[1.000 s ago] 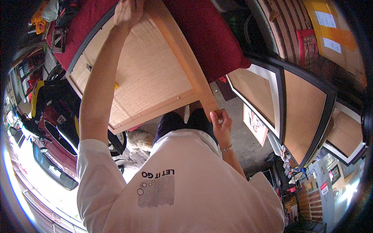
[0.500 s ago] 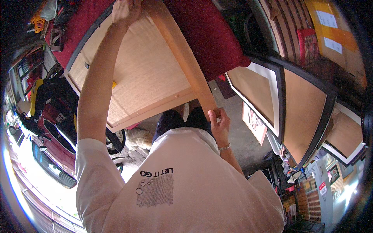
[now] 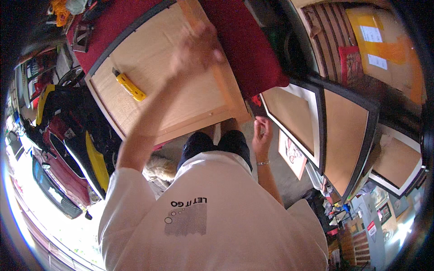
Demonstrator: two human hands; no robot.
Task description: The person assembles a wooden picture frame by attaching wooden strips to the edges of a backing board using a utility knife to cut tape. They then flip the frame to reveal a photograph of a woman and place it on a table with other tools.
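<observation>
A large light-wood panel (image 3: 149, 77) lies face down on a table under a red cloth (image 3: 244, 49). A wooden bar (image 3: 230, 97) runs along the panel's right edge down to its near corner. My left hand (image 3: 199, 49) is raised over the upper part of this bar; it is motion-blurred, so its grip is unclear. My right hand (image 3: 262, 135) hovers just below the panel's near right corner, fingers apart and pointing up, holding nothing that I can see. A yellow utility knife (image 3: 129, 86) rests on the panel, left of my left arm.
Several black-framed pictures (image 3: 343, 131) with brown backing lean at the right, close to my right hand. Yellow-and-black bags (image 3: 86, 149) and a red car (image 3: 58, 176) are on the left. A fluffy beige thing (image 3: 158, 169) lies by my legs. A small dark frame (image 3: 82, 36) sits on the cloth.
My left hand has slid down from the bar's far end toward its middle. My right hand has let go of the bar's near end and dropped just below the corner.
</observation>
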